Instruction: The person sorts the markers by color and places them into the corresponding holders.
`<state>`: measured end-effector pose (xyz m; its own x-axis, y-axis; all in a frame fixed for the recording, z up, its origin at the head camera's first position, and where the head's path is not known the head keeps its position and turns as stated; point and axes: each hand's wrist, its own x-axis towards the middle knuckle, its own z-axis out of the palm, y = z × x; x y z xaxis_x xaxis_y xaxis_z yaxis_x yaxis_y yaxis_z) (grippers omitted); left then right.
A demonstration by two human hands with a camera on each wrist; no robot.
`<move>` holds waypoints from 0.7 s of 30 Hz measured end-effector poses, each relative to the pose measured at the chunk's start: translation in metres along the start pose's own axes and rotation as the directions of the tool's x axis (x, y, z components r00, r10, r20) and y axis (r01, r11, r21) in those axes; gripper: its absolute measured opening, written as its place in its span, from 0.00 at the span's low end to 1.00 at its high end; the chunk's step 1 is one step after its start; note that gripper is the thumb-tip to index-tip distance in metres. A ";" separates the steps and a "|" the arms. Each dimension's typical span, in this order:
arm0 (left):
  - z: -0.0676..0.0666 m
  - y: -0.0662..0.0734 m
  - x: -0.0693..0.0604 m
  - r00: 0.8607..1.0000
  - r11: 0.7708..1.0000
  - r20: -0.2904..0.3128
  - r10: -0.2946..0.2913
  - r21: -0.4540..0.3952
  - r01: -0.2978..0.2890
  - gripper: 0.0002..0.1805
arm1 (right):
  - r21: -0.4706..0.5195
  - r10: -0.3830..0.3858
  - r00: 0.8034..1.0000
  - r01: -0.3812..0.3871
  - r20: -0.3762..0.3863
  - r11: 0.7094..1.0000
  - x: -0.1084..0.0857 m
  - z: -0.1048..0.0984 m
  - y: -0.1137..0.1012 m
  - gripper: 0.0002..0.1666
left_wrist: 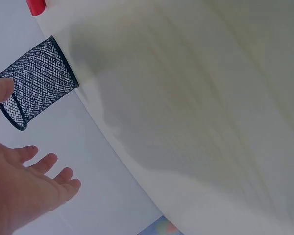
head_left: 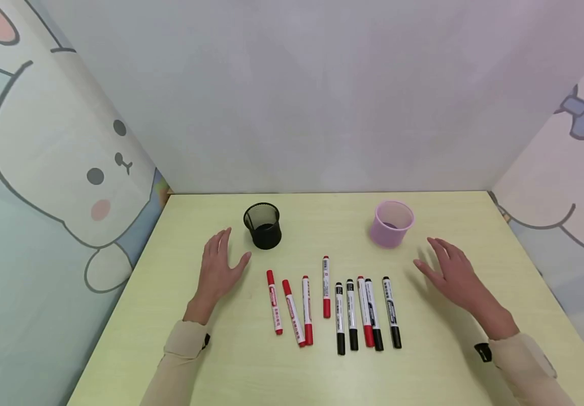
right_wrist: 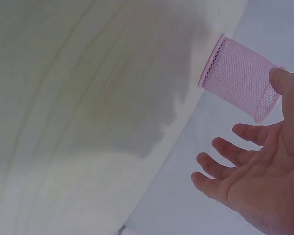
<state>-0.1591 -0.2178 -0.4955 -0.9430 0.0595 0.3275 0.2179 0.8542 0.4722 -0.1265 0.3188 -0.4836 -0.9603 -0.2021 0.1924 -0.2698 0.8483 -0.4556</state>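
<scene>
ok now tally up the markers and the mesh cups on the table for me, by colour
Red markers: 5
Black markers: 4
Black mesh cup: 1
Pink mesh cup: 1
Total: 11

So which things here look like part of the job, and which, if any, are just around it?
Likely the job:
black cup, nearest the left hand
pink cup, nearest the right hand
five red pens
four black pens

Just around it:
table
back wall
printed side walls
</scene>
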 end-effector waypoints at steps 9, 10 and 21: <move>0.003 0.003 0.011 0.999 0.981 -0.012 -0.039 -0.190 0.036 0.40 | 0.089 -0.001 0.998 0.006 -0.057 0.996 -0.003 -0.001 -0.014 0.30; 0.003 0.004 0.012 0.999 0.975 -0.002 -0.051 -0.218 0.049 0.40 | 0.096 0.005 0.998 0.001 -0.058 0.995 -0.003 -0.001 -0.016 0.29; 0.004 0.012 0.024 0.998 0.912 -0.045 -0.048 -0.410 0.025 0.39 | 0.117 -0.034 0.998 0.039 -0.048 0.992 -0.002 0.005 -0.031 0.27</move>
<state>-0.1799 -0.2041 -0.4854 -0.9401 -0.0047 0.3408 0.2778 0.5688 0.7741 -0.1164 0.2908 -0.4746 -0.9460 -0.2069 0.2495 -0.3139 0.7765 -0.5464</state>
